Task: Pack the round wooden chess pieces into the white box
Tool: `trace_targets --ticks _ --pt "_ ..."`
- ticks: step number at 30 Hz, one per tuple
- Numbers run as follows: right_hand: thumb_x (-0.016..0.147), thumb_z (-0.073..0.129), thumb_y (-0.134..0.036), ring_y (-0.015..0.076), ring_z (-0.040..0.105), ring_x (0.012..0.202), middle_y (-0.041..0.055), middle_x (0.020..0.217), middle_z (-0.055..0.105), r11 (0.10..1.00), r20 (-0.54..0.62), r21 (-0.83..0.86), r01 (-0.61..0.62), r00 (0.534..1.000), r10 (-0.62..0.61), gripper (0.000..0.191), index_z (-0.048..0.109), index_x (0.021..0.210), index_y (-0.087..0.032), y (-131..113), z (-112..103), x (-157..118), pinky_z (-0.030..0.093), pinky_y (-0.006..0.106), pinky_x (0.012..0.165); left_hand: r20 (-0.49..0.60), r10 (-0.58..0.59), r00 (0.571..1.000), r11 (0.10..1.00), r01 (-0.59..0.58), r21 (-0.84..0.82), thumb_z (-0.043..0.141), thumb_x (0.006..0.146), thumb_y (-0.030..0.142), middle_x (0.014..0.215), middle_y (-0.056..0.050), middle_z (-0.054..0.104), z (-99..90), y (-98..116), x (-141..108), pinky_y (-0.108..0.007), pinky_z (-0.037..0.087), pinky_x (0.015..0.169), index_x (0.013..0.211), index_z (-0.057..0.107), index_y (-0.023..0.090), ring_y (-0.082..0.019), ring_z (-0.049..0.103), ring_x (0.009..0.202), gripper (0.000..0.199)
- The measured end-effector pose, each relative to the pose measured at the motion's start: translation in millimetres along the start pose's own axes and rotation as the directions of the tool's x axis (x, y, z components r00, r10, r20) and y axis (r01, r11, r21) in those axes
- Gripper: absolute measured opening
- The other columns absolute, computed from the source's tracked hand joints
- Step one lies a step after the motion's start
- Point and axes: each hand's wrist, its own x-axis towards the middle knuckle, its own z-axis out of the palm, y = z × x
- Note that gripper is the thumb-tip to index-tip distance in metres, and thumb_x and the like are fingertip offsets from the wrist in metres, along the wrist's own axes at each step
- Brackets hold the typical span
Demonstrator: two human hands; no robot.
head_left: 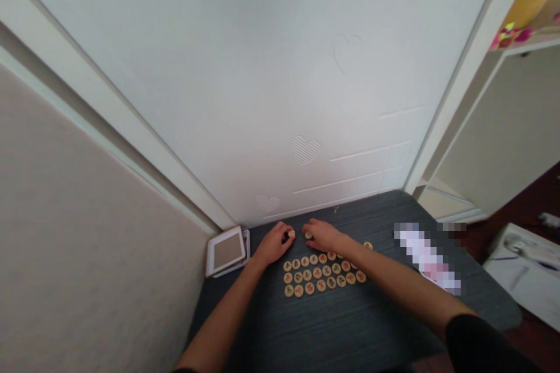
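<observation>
"White panelling (196, 70) with three embossed hearts (305, 150) backs our dark counter (350, 326). What are we handling?"

"Round wooden discs (321, 285), pale tan, marked in red or black. They lie in three rows, marked faces up, across the counter's middle."

"How many do we count?"

"Eight in the nearest row, at least seven in the middle one. Our right forearm (385, 271) covers part of the farthest, where at least seven show."

"And our hands?"

"Left hand (273, 243): grip narrow, pinching one disc (291, 234). Right hand (322, 234): likewise, with another disc (308, 235), a short gap between them."

"Pointing which way?"

"Round, so no long axis; the rows run left to right, slanting away from us rightward."
</observation>
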Motion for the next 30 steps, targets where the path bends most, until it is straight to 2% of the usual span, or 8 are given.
trace_targets --ticks 4,9,12,16,19,23,27,30 --pt "0.082 0.068 -0.013 0.02 0.065 0.089 0.009 0.105 0.065 0.999 0.069 -0.028 -0.02 0.997 0.022 0.019 0.071 0.1 -0.017 10 2 10 0.046 0.027 0.08 -0.134 -0.068 0.989 0.998 0.07 0.004 0.047 0.1 0.04 0.101 -0.008 0.063 6.8 -6 -12 -0.033 0.053 0.081 0.11 0.066 0.019 -0.018 0.061 0.082 0.029" --pt "0.076 0.067 -0.009 0.0215 0.065 0.088 0.0128 0.106 0.066 0.995 0.038 0.002 -0.103 0.994 0.103 0.023 0.071 0.098 -0.014 40 -13 11 0.045 0.027 0.076 -0.197 -0.089 0.976 0.996 0.089 -0.006 0.042 0.102 0.04 0.1 -0.006 0.063 13.3 -7 -14 -0.034 0.053 0.086 0.102 0.067 0.022 -0.019 0.062 0.087 0.031" --pt "0.072 0.07 -0.009 0.0208 0.064 0.09 0.0093 0.098 0.069 0.989 0.014 0.079 -0.126 0.992 0.125 0.02 0.071 0.092 -0.015 53 -22 1 0.045 0.026 0.077 -0.212 -0.096 0.973 0.995 0.095 -0.014 0.044 0.102 0.041 0.098 -0.005 0.065 14.6 -9 -14 -0.033 0.053 0.084 0.1 0.068 0.023 -0.018 0.063 0.086 0.031" --pt "0.077 0.067 -0.013 0.0157 0.063 0.077 0.0014 0.082 0.07 0.96 -0.022 0.243 -0.139 0.989 0.149 0.017 0.07 0.093 -0.018 61 -34 -25 0.046 0.024 0.071 -0.23 -0.119 0.966 0.993 0.118 -0.021 0.045 0.101 0.043 0.093 -0.004 0.065 16.8 -13 -13 -0.033 0.053 0.082 0.097 0.069 0.023 -0.018 0.063 0.081 0.032" --pt "0.084 0.065 -0.023 0.0141 0.065 0.072 0.0005 0.08 0.071 0.908 -0.038 0.393 -0.143 0.984 0.171 0.014 0.069 0.096 -0.018 62 -44 -50 0.048 0.023 0.066 -0.241 -0.134 0.961 0.991 0.132 -0.026 0.047 0.1 0.045 0.092 -0.004 0.064 18.6 -16 -12 -0.033 0.053 0.079 0.097 0.07 0.023 -0.018 0.063 0.079 0.032" --pt "0.089 0.064 -0.041 0.0151 0.071 0.068 0.0018 0.078 0.073 0.797 -0.031 0.585 -0.153 0.977 0.21 0.028 0.067 0.103 -0.017 62 -53 -81 0.054 0.024 0.063 -0.254 -0.147 0.956 0.989 0.145 -0.028 0.05 0.097 0.049 0.087 -0.003 0.063 19.1 -17 -11 -0.032 0.053 0.075 0.094 0.069 0.023 -0.019 0.062 0.076 0.033" --pt "0.09 0.064 -0.052 0.018 0.076 0.077 0.0056 0.089 0.075 0.673 -0.044 0.72 -0.168 0.957 0.286 0.042 0.065 0.11 -0.016 62 -54 -106 0.06 0.028 0.069 -0.267 -0.162 0.95 0.987 0.161 -0.026 0.051 0.096 0.053 0.084 -0.003 0.063 18.5 -17 -11 -0.032 0.052 0.073 0.089 0.068 0.022 -0.019 0.062 0.075 0.035" --pt "0.086 0.069 -0.055 0.0202 0.076 0.082 0.0068 0.091 0.076 0.59 -0.048 0.789 -0.169 0.941 0.334 0.045 0.067 0.107 -0.015 62 -51 -122 0.061 0.03 0.071 -0.29 -0.179 0.94 0.984 0.179 -0.026 0.049 0.096 0.053 0.083 -0.003 0.064 18.6 -17 -11 -0.034 0.052 0.074 0.09 0.066 0.022 -0.02 0.062 0.076 0.035"
